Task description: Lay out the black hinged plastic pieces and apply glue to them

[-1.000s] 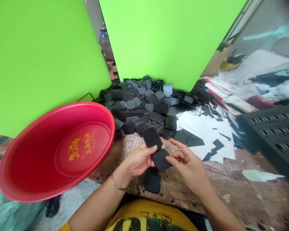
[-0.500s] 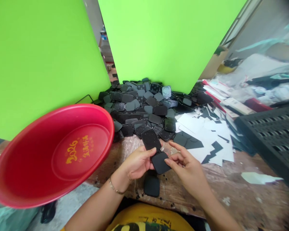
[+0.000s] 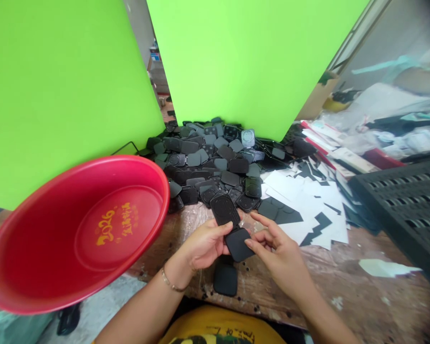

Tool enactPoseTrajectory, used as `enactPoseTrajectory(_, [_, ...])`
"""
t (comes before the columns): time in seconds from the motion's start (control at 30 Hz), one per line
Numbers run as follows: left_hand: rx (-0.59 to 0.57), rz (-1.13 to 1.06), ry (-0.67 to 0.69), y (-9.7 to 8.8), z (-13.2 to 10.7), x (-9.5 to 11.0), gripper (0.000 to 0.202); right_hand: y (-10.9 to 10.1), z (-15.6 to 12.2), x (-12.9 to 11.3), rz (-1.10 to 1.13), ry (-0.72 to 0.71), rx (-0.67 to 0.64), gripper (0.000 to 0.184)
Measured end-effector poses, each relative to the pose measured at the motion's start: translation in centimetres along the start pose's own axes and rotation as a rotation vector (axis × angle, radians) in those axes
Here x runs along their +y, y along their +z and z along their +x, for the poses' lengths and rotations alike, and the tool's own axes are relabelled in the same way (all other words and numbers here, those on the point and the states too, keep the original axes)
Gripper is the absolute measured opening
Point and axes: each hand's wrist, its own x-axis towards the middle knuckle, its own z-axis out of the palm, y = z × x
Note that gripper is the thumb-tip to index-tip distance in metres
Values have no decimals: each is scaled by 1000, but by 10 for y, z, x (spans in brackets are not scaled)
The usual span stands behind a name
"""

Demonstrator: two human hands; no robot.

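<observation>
My left hand is closed on a black hinged case, its thumb lying across the hinge. The case is opened out: the far panel has a raised pattern, and the near one is a smooth black square. On that square's right edge, my right hand pinches with thumb and index finger; its other fingers are partly curled. Another black square piece lies on the table just below, close to my body. Beyond my hands, a heap of similar black pieces covers the back of the table.
To the left stands a large red basin with yellow lettering inside. White and dark sheet scraps lie right of the heap. A black slotted crate is at the right edge. Green panels rise behind the wooden table.
Both hands keep nearly the same hold on the hinged case. The view has shifted very slightly, and the basin sits a little further left.
</observation>
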Motion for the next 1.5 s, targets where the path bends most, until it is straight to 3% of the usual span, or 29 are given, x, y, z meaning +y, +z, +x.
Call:
enactPoseTrajectory(0.27, [-17, 5, 17, 1, -1, 1, 36, 0, -2, -2, -124, -88, 20, 55])
enactPoseTrajectory(0.7, [-55, 78, 33, 1, -5, 0, 51, 4, -3, -2, -324, -224, 78, 49])
enactPoseTrajectory(0.93, [3, 133, 84, 4, -4, -9, 45, -1, -10, -5, -771, -407, 109, 40])
enactPoseTrajectory(1.03, [18, 152, 76, 2, -5, -9, 44, -8, -7, -4, -887, -342, 184, 54])
enactPoseTrajectory(1.1, [14, 153, 55, 2, -6, -11, 44, -10, -5, -1, -791, -212, 107, 55])
enactPoseTrajectory(1.2, [9, 141, 58, 4, -8, -20, 42, 0, -4, 9, -427, -90, -104, 45])
enactPoseTrajectory(1.3, [81, 231, 150, 8, -11, -40, 39, 18, -9, 22, -83, -13, -43, 51])
enactPoseTrajectory(1.4, [151, 462, 105, 5, -15, -60, 48, 36, -14, 32, 125, 168, 50, 59])
enactPoseTrajectory(1.5, [269, 563, 83, -11, -25, -67, 53, 55, -14, 34, 218, 298, -31, 62])
